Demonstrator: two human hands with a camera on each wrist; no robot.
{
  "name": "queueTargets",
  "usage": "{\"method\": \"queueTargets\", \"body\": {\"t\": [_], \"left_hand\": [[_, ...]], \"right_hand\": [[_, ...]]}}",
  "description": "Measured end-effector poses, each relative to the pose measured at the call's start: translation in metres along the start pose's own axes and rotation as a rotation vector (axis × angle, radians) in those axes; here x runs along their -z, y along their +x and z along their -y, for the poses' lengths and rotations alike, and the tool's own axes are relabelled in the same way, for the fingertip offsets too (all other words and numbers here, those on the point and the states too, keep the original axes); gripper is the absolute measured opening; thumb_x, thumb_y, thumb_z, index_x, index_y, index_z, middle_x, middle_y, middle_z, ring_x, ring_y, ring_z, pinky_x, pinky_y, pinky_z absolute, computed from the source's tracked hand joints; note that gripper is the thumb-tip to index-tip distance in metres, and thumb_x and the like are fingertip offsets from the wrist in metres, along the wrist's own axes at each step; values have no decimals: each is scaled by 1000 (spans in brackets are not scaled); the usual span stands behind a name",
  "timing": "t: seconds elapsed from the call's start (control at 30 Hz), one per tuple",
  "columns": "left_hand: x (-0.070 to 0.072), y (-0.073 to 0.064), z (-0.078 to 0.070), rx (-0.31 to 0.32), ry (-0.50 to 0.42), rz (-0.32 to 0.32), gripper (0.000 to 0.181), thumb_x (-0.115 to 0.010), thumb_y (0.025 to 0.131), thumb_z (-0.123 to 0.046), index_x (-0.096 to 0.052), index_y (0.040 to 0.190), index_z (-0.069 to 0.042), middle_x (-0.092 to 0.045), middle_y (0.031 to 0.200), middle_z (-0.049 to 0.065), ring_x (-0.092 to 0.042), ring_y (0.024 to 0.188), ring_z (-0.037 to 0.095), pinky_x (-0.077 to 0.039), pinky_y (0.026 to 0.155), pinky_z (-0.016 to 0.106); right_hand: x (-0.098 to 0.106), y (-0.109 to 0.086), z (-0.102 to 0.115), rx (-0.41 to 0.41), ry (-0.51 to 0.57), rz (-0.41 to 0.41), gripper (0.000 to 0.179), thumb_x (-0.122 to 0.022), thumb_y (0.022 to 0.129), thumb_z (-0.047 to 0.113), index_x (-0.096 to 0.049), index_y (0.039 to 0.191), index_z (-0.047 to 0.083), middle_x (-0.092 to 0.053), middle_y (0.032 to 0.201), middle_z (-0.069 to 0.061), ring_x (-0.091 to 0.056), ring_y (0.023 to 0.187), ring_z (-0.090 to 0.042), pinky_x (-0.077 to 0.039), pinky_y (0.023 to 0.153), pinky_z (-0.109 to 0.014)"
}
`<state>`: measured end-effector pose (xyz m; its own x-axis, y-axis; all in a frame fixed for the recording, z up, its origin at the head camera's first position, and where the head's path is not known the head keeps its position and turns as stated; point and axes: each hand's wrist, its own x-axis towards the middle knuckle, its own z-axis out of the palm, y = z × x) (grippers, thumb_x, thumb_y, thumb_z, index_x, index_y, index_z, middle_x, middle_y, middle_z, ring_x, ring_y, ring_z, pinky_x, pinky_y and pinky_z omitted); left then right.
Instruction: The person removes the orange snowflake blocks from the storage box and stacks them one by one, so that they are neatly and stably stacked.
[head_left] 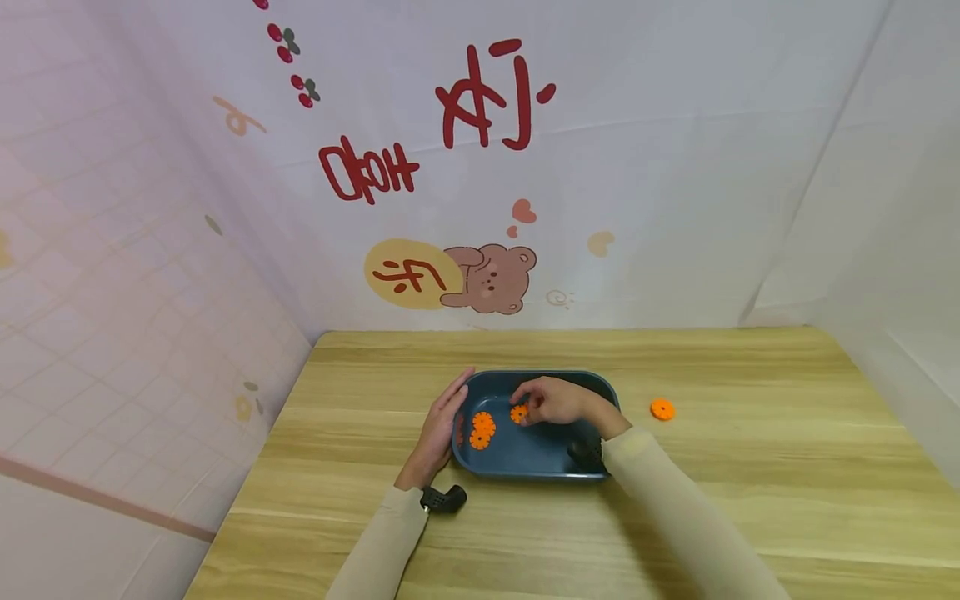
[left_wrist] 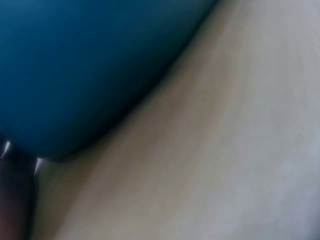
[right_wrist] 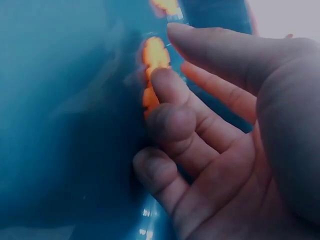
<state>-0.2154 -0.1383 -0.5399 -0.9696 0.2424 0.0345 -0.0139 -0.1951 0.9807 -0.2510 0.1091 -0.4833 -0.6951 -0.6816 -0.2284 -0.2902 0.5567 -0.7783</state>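
Blue-grey tray with notched orange discs, two hands attending

Tray (head_left: pixel 536 454): rectangular, rounded corners, set lengthwise from left to right on a wood-grain table (head_left: pixel 787 467).

Overlapping notched discs (head_left: pixel 482 423): orange, lying on the tray floor at its left end; at least two, exact count unclear.

Single notched disc (head_left: pixel 517 413): orange, on the tray floor to the right of that cluster, at the right hand's fingertips and partly covered by them.

Outlying notched disc (head_left: pixel 662 409): orange, flat on the table, right of the tray and apart from it.

Left hand (head_left: pixel 437 432): laid along the tray's left end, fingers extended and nearly straight against the outer side.

Right hand (head_left: pixel 557 402): inside the tray, reaching in from the right; fingers loosely bent, thumb standing apart from them, nothing pinched. Whether a fingertip touches the disc cannot be told.

Sleeves (head_left: pixel 678 500): pale, on both arms, each wrist bearing a black device (head_left: pixel 448 498).

Wall (head_left: pixel 675 167): white, at the table's far edge, printed with a bear (head_left: pixel 497 279) and red characters (head_left: pixel 491 96).
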Motion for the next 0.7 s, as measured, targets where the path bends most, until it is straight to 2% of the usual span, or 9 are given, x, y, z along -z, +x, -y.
{"method": "queueTargets", "body": {"t": [0.13,0.3,0.7], "left_hand": [[0,0,-2,1,-1,2,54,-48,104,-40,-42,152,-15,-32,160,-2,-25,148,18,-20,121,45],[0,-1,-3,6,4,2,54,-49,104,-40,-43,152,-16,-32,160,-3,-26,148,17,-21,121,44],[0,-1,-2,7,-7,2,57,-48,104,-40,-39,153,-12,-31,160,-1,-25,148,19,-20,121,46]], "right_hand": [[-2,3,-3,-15,-47,-13,35,-72,90,12,-63,124,5,-55,64,6,-47,55,-9,-39,56,-23],[-2,3,-5,-21,-78,-36,36,-72,89,12,-64,123,5,-60,69,4,-51,59,-10,-43,58,-24],[-4,2,-5,-56,-90,-67,27,-74,86,5,-66,111,9,-58,70,3,-50,59,-11,-43,56,-24]]}}
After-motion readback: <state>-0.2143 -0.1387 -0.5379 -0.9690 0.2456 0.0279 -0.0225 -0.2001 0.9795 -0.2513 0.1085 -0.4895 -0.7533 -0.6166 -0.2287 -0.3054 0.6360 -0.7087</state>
